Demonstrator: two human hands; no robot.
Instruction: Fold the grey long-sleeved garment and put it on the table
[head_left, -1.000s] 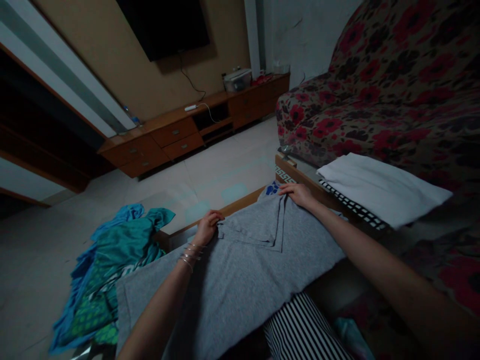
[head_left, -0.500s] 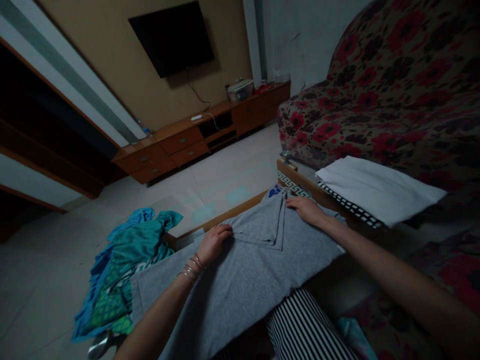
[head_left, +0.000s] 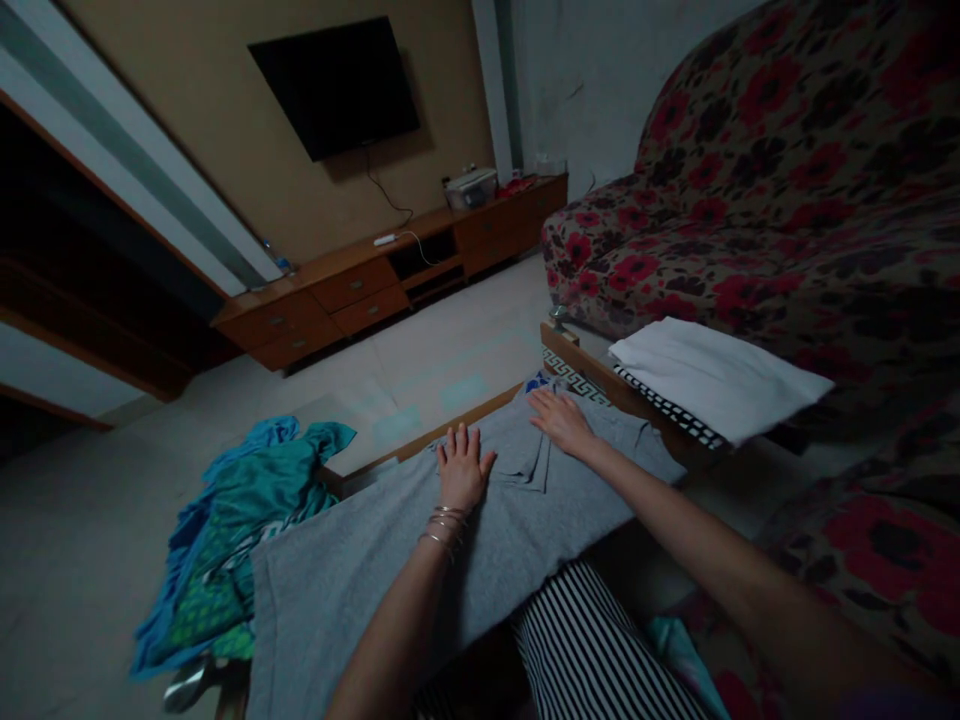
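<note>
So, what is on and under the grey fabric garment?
The left hand and right hand rest on the grey fabric garment. A brown wooden edge shows past its far side; whatever lies directly beneath is covered.

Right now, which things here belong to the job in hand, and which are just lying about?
In the job:
- grey fabric garment, under left hand and right hand
- brown wooden table beneath

Apparently lying about, untouched:
- rumpled teal, blue and green fabric heap
- flat white cloth
</note>
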